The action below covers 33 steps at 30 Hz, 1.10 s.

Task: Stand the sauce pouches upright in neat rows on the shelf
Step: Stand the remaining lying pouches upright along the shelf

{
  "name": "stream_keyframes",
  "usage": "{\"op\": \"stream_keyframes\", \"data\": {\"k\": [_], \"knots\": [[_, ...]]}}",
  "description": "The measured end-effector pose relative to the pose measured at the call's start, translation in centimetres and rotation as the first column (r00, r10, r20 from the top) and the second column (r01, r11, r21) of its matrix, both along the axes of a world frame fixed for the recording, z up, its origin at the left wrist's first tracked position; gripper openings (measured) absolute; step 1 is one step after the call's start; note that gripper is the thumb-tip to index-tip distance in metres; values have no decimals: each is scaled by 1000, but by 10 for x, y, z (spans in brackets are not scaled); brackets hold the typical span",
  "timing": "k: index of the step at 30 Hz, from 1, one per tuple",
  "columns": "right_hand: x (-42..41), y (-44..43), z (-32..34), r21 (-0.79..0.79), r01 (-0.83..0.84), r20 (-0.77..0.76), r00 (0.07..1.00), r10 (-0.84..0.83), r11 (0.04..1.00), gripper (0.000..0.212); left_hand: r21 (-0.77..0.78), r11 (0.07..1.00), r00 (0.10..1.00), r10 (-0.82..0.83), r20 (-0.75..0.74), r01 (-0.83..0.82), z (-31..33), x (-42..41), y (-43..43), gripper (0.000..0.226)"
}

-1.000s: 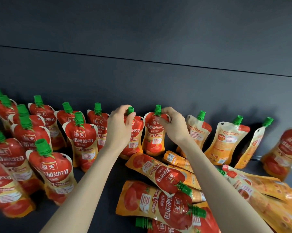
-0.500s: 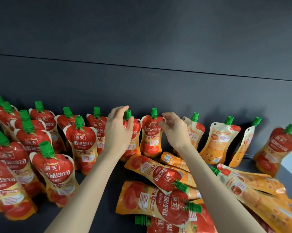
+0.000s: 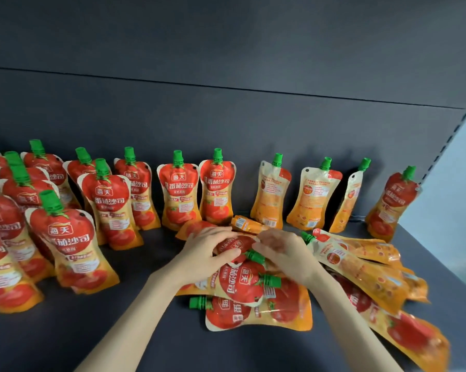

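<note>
Red and orange sauce pouches with green caps fill a dark shelf. Several stand upright in rows at the left and along the back wall, among them two side by side at the back middle. A heap of pouches lies flat in the middle and to the right. My left hand and my right hand both rest on the top lying pouch of that heap, fingers curled around its upper end. Its body is mostly hidden under my hands.
The dark back wall rises right behind the back row. Three pouches at the back right lean with their orange backs showing. A pale side panel closes the shelf at the right. Bare shelf shows in front between my forearms.
Both hands have left the two upright pouches at the back middle and come down and forward onto the heap of lying pouches. Those two pouches now stand on their own.
</note>
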State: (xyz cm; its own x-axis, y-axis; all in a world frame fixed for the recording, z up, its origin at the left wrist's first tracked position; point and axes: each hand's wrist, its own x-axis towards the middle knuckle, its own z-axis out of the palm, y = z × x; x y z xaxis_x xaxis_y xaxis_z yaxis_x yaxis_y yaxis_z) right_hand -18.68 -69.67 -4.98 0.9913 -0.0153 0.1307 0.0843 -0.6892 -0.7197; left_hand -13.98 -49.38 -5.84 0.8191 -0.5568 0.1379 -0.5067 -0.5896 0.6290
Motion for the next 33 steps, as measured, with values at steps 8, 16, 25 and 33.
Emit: {"op": "stream_keyframes", "data": {"k": [8, 16, 25, 33], "knots": [[-17, 8, -6, 126, -15, -30, 999, 19, 992, 39, 31, 1000, 998, 3, -59, -2, 4, -7, -1, 47], [-24, 17, 5, 399, -57, 67, 997, 33, 915, 28, 104, 994, 999, 30, -12, -28, 18, 2, 13, 57], [-35, 22, -2, 109, 31, -130, 991, -17, 994, 65, -76, 997, 990, 2, -140, -13, 13, 6, 18, 36], [-36, 22, 5, 233, 11, -154, 988, 26, 972, 53, -231, 966, 990, 98, -101, -119, 16, -3, 23, 37]]}}
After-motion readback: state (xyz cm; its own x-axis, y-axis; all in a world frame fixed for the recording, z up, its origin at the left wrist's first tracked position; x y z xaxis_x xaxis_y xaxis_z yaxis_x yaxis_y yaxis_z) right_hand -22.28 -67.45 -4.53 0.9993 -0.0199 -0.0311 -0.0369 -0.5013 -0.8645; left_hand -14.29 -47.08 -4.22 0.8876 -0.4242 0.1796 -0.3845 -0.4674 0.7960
